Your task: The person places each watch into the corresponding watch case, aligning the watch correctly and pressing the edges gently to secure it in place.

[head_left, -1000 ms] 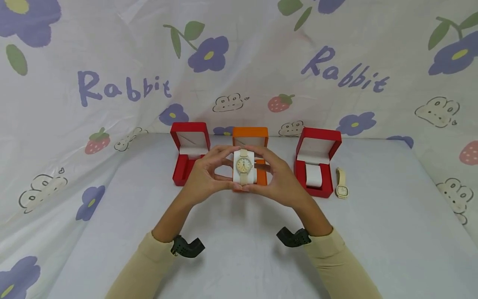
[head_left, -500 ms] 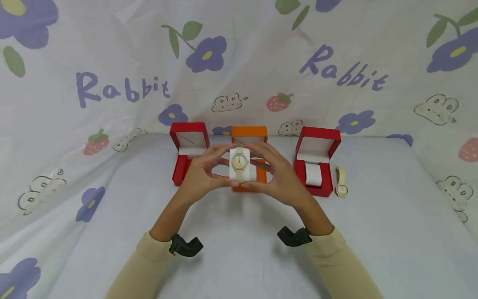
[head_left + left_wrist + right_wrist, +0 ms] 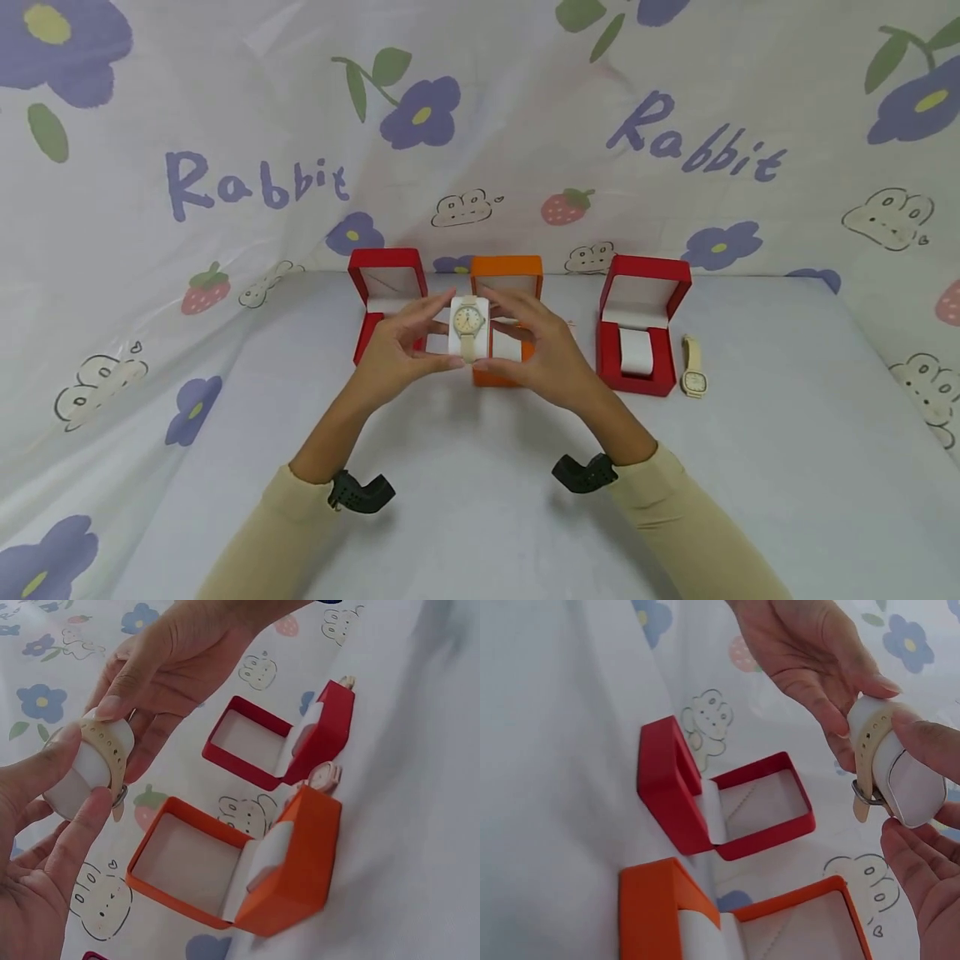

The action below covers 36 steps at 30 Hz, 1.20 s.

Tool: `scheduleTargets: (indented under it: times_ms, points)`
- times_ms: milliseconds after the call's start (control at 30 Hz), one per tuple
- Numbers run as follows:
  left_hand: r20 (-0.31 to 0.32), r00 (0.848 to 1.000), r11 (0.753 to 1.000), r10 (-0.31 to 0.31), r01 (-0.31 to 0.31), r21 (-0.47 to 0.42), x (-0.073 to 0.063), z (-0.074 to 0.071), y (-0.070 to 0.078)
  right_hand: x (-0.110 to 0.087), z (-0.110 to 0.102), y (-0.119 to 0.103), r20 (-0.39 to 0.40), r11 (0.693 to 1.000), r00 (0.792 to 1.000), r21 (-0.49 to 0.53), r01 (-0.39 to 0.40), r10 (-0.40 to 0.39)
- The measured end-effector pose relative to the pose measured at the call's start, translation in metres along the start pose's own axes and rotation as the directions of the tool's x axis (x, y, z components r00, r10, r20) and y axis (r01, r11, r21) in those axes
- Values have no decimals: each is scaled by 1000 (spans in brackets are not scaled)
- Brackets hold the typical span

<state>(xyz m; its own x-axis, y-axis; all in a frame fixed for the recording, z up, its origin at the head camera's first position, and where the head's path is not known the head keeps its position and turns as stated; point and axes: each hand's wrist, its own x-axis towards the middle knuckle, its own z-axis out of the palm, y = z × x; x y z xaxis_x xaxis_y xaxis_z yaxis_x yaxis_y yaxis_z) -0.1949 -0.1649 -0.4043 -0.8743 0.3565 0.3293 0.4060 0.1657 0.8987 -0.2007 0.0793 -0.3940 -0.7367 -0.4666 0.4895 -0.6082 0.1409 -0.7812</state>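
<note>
Raised before the boxes is a round-faced wristwatch [image 3: 469,320], its cream strap buckled round a white watch cushion [image 3: 456,342]. My left hand [image 3: 392,352] pinches the cushion from the left, thumb below and fingers above. My right hand [image 3: 542,350] holds it from the other side in the same way. The left wrist view shows the punched holes of the strap [image 3: 105,746] along the back, and the right wrist view shows its metal buckle [image 3: 868,793]. Behind the hands stands an orange watch box [image 3: 507,265], lid up, with a white cushion [image 3: 507,345] inside.
Open red watch boxes flank the orange one: a left box [image 3: 386,258], partly hidden by my left hand, and a right box [image 3: 648,267] holding a white cushion [image 3: 636,352]. A square-faced watch [image 3: 694,382] lies right of it. Another watch [image 3: 324,776] shows beside the orange box.
Both hands have shifted left with the watch and its cushion, uncovering more of the white cushion in the orange box. The boxes and the square-faced watch have stayed put.
</note>
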Motion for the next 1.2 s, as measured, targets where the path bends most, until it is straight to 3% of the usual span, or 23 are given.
scheduleTargets:
  times_ms: [267,500,700,1000,1200]
  points:
    - [5,1000,999,-26,26,20,-9,-10,-11,3,11,6,0,998,998,-7,-58,58]
    - [-36,998,998,-59,60,21,-11,-23,-19,15,25,13,-9,996,997,-44,-82,81]
    - [-10,998,986,-64,64,156,-7,-42,-27,26,39,18,-22,995,995,-30,-93,93]
    - [30,990,968,-134,125,218,-3,-74,-39,44,59,24,-9,982,989,-120,-147,147]
    - [44,983,957,-181,165,240,-3,-87,-52,51,72,30,0,935,973,-275,-223,232]
